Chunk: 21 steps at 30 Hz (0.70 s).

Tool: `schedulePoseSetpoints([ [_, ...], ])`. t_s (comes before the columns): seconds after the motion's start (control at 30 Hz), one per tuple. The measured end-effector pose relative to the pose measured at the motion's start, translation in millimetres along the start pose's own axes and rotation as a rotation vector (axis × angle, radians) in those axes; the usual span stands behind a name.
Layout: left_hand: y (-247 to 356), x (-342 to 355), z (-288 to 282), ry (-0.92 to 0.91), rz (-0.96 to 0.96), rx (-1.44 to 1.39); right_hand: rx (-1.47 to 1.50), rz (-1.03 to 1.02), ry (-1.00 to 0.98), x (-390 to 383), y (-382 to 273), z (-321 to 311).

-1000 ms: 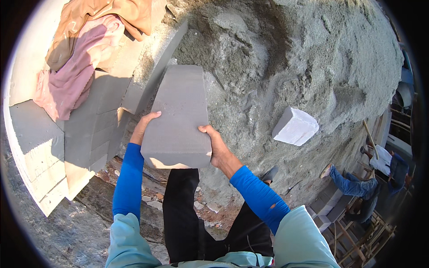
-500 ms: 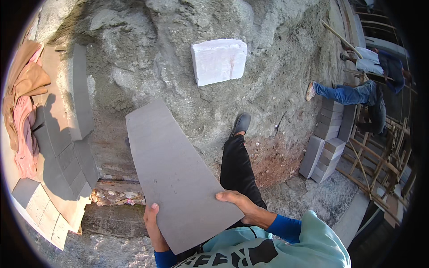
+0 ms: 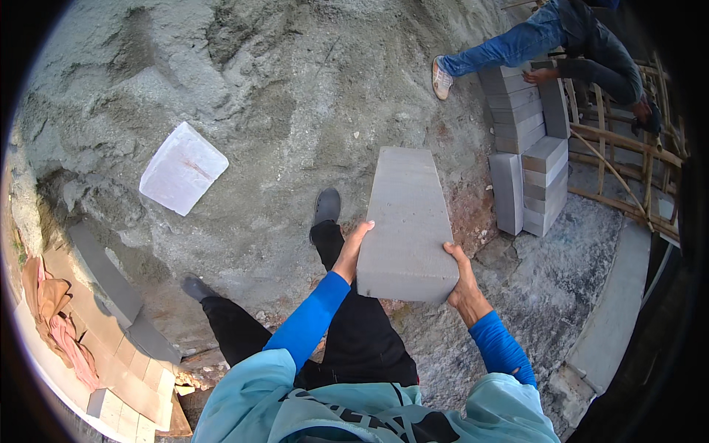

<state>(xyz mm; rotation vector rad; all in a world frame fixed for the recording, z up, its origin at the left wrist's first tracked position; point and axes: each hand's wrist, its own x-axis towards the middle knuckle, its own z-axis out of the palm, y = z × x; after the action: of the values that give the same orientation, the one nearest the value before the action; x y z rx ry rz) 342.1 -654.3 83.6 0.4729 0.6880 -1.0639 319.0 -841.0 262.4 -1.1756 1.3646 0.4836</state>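
I carry a long grey concrete block [image 3: 408,214] flat in front of me, at waist height. My left hand [image 3: 354,247] grips its near left edge. On the near right corner, my right hand [image 3: 460,277] holds it from the side. My legs in black trousers and dark shoes [image 3: 326,207] step across a grey sand heap [image 3: 295,96] below the block.
A stack of grey blocks [image 3: 528,148] stands at the right, where another person in jeans [image 3: 532,40] bends over it beside a bamboo frame [image 3: 635,170]. A white sack [image 3: 182,168] lies on the sand. More blocks [image 3: 111,280] and cloths [image 3: 55,317] are at the left.
I have turned to the right with the block: the white sack moved from right to left in view, and the block stack with the other person now lies ahead of me.
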Motion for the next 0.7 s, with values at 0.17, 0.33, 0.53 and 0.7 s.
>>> schedulePoseSetpoints([
  [0.17, -6, 144, 87, 0.033, -0.026, -0.051, 0.058, -0.038, -0.006, 150, -91, -92],
  [0.33, -27, 233, 156, 0.201, -0.026, 0.272, -0.06, -0.055, 0.101, 285, -161, -167],
  [0.53, -26, 274, 278, 0.18, 0.024, 0.518, -0.039, -0.195, 0.279, 289, -236, -248],
  [0.7, -21, 341, 351, 0.406, 0.176, 0.742, -0.019, -0.636, 0.568, 298, -251, -221],
])
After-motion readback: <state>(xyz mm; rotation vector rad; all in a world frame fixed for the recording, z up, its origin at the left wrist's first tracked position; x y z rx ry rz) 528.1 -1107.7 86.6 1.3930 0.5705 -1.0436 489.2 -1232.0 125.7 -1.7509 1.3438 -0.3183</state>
